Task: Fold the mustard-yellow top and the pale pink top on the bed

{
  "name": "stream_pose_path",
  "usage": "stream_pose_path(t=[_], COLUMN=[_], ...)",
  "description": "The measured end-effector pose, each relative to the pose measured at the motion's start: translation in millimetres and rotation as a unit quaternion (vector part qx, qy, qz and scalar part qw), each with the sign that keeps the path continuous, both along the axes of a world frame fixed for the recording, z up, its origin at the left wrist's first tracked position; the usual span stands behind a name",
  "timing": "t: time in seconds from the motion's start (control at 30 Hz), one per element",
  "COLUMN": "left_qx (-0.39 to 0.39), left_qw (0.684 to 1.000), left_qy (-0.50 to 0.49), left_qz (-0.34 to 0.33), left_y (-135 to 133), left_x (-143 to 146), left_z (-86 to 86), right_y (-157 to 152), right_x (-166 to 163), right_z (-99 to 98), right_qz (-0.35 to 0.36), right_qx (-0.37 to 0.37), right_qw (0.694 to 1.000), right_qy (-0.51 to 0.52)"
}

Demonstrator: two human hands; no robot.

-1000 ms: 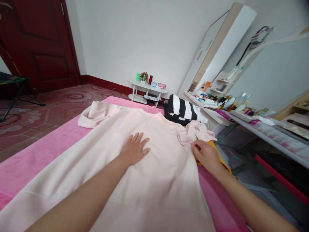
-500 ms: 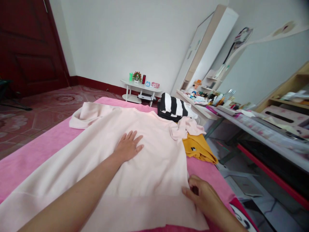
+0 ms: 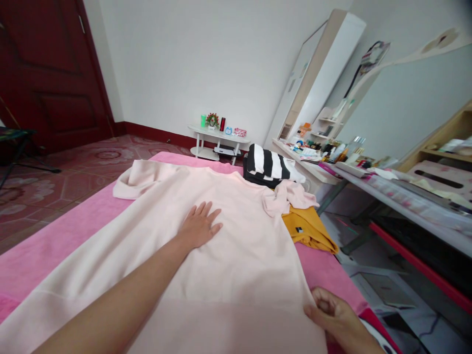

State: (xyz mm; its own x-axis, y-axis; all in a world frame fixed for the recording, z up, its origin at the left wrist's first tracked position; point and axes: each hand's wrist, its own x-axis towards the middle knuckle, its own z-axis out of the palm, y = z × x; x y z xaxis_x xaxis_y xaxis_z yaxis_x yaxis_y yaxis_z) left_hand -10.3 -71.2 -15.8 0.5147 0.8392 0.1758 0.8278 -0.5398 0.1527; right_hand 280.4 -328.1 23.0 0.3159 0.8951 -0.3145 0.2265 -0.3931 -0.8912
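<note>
Pink bed (image 3: 55,246) bears sweater (image 3: 228,265): left hand (image 3: 199,227) flat, right hand (image 3: 337,319) pinching hem.

A pale pink sweatshirt (image 3: 228,255) lay spread over the pink bed cover (image 3: 47,246); the left hand (image 3: 199,227) pressed flat on its chest; the right hand (image 3: 337,319) pinched its lower right hem; a yellow garment (image 3: 308,228) lay beside the sleeve.

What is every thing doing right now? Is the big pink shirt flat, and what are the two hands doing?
Pale pink sweatshirt: spread flat, sleeves bunched.
Left hand: open, pressing flat on it.
Right hand: pinching its side edge.
Yellow garment: crumpled, partly under a sleeve.
Striped garment: heaped.
Pink blanket: spread out.
Dark red door: looks shut.
</note>
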Motion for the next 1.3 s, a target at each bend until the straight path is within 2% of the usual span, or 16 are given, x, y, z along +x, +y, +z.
stream_pose_path(t=[0.07,0.13,0.2,0.27,0.33,0.4,0.47,0.57,0.63,0.7,0.77,0.87,0.97,1.03,1.17,1.3], left_qx=[-0.002,-0.002,-0.002,-0.003,-0.005,-0.006,-0.011,-0.025,-0.031,-0.033,-0.032,-0.032,-0.034,-0.04,-0.053,-0.073], left_qw=[1.0,1.0,1.0,1.0,1.0,1.0,1.0,0.999,0.999,0.999,0.999,0.998,0.998,0.998,0.998,0.995], left_qy=[-0.002,-0.005,-0.009,-0.012,-0.015,-0.018,-0.021,-0.022,-0.026,-0.031,-0.036,-0.044,-0.049,-0.048,-0.04,-0.033], left_qz=[0.0,0.002,0.004,0.006,0.004,0.002,0.002,0.003,0.004,0.004,0.001,-0.008,-0.014,-0.014,-0.011,0.06], left_y=[0,1,1,0,-2,-4,-5,-6,-6,-6,-6,-7,-8,-11,-7,31], left_x=[0,0,0,-1,-2,-3,-4,-4,-4,-4,-5,-8,-10,-10,-7,-18], left_z=[0.1,-0.7,-1.7,-1.8,-0.4,2.2,5.1,8.6,10.1,11.0,11.7,12.9,14.8,17.5,32.0,58.4], right_y=[5,14,27,44,64,91,127,188,224,249,266,278,283,283,282,283], right_x=[14,13,-3,-25,-40,-40,-31,-29,-48,-79,-111,-140,-143,-139,-134,-134], right_z=[2.1,15.1,29.6,36.2,32.3,23.6,19.5,31.9,44.9,48.3,35.6,-3.1,-32.9,-39.0,-35.5,-35.1], right_qz=[0.04,0.049,0.072,0.143,0.265,0.375,0.406,0.331,0.289,0.257,0.234,0.21,0.194,0.198,0.2,0.198], right_qx=[0.013,0.025,0.069,0.139,0.177,0.158,0.115,0.033,0.025,0.104,0.194,0.188,0.146,0.149,0.156,0.166], right_qw=[0.979,0.92,0.864,0.837,0.819,0.795,0.779,0.771,0.77,0.788,0.803,0.805,0.799,0.798,0.804,0.809], right_qy=[-0.199,-0.389,-0.493,-0.51,-0.477,-0.45,-0.464,-0.543,-0.569,-0.55,-0.512,-0.522,-0.55,-0.549,-0.538,-0.528])
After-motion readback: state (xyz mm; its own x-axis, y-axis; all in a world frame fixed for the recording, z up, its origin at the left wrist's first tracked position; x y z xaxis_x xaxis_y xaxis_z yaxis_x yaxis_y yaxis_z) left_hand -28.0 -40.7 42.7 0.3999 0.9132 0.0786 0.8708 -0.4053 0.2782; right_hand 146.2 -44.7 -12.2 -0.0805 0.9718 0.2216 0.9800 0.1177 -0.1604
